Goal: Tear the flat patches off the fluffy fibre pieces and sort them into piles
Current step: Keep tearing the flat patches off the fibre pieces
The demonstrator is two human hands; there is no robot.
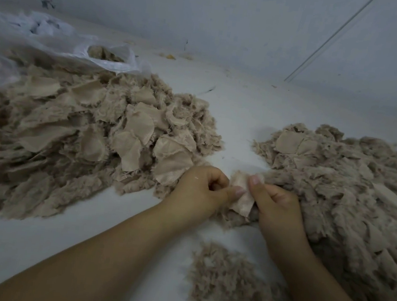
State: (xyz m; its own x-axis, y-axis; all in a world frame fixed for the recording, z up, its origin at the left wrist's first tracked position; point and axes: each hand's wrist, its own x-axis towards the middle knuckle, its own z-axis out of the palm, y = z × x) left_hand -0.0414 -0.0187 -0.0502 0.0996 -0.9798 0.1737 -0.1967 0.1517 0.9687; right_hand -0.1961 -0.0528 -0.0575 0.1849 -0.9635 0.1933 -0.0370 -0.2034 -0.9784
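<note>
Between two big heaps, my left hand (200,190) and my right hand (275,206) both pinch one beige fluffy fibre piece with a flat patch (243,195) on it. Thumbs press the patch from either side, and the piece's fluff hangs below the hands. A large heap of fluffy pieces with flat patches showing (90,133) spreads at the left. Another large heap (351,190) lies to the right, touching my right hand. A small pile of plain fluff (231,290) sits near the front between my forearms.
A clear plastic bag (63,43) holding more beige fibre lies at the back left on the white surface (241,110). Pale walls rise behind, with a thin dark cable (328,41) running diagonally at the right. Small scraps (168,56) dot the far edge.
</note>
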